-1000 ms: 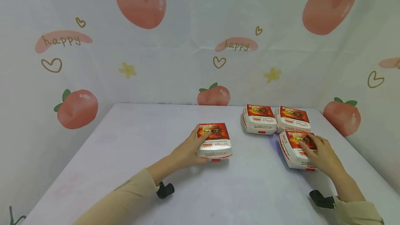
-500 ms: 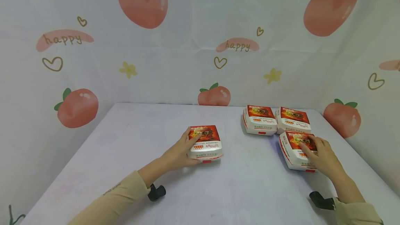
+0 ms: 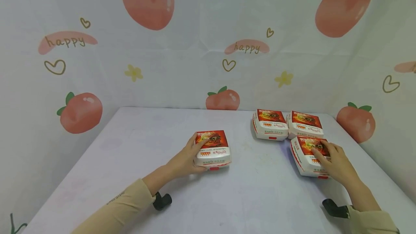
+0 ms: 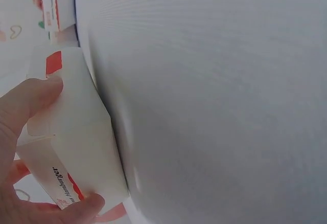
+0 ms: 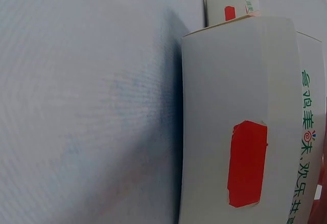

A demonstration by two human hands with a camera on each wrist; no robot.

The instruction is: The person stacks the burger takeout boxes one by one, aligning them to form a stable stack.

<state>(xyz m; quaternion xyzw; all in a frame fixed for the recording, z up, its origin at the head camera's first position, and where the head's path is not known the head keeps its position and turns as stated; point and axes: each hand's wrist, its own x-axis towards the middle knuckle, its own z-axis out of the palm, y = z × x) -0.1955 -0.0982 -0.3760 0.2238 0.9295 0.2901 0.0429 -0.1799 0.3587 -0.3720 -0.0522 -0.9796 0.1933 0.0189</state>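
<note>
Near the middle of the table, my left hand (image 3: 184, 160) grips a red-and-white hamburger box (image 3: 217, 153) from its left side. In the left wrist view the thumb (image 4: 43, 96) presses the box's front by a red tab, and a fingertip (image 4: 92, 206) lies on its lettered side. At the right, my right hand (image 3: 341, 165) holds a second hamburger box (image 3: 305, 161), fingers over its top and right side. That box sits slightly turned on the table; its white front (image 5: 219, 101) with a red tab fills much of the right wrist view.
Two more hamburger boxes, a left one (image 3: 271, 127) and a right one (image 3: 305, 125), stand side by side at the back right, close behind the box in my right hand. A printed cloth (image 3: 175, 64) hangs behind the white table (image 3: 260, 198).
Over the first half second my left hand shifted left and slightly nearer with its hamburger box; since then it has barely moved. My right hand stays on its box in the same place.
</note>
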